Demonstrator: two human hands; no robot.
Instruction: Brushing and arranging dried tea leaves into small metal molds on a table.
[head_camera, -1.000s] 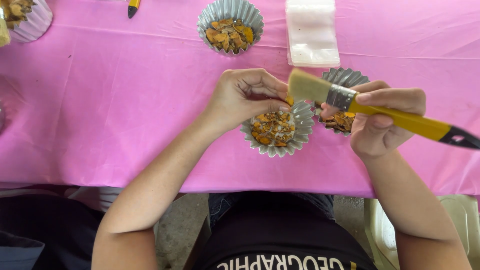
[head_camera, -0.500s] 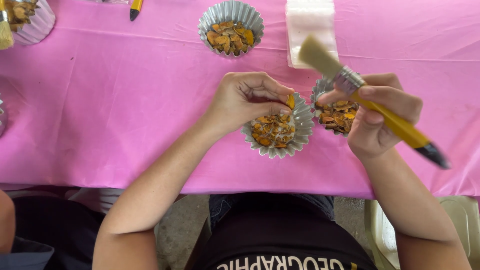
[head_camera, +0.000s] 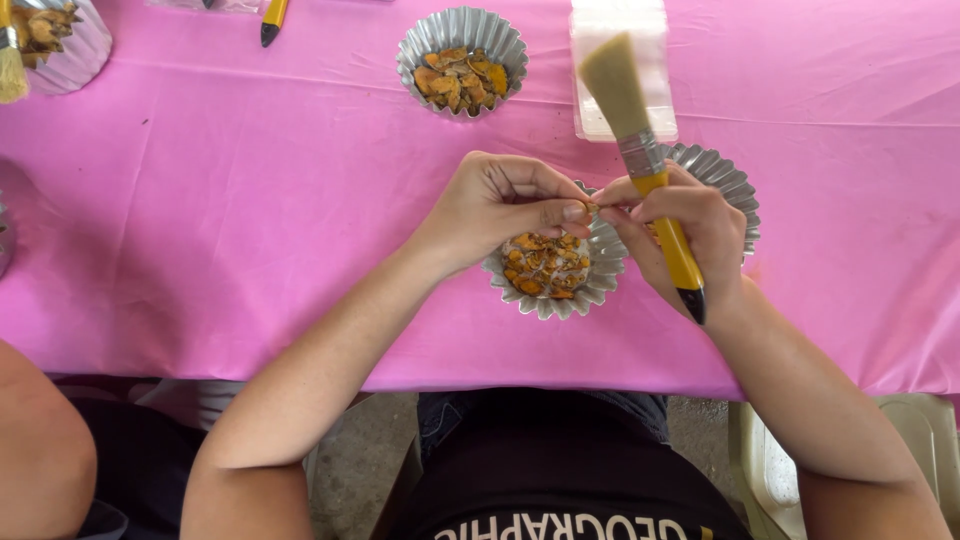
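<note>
Near the front edge of the pink tablecloth (head_camera: 200, 200), a small orange fragment (head_camera: 593, 208) is being pinched between the fingertips of the left hand (head_camera: 505, 205) and right hand (head_camera: 675, 235), just above a fluted foil cup (head_camera: 600, 285) holding orange-brown pieces. A yellow-handled brush (head_camera: 650, 170) is being clamped in the right hand, bristles pointing away. Toward the far edge, a second filled foil cup (head_camera: 462, 65) and a clear plastic box (head_camera: 620, 70) are being left untouched; many pieces appear unhandled.
</note>
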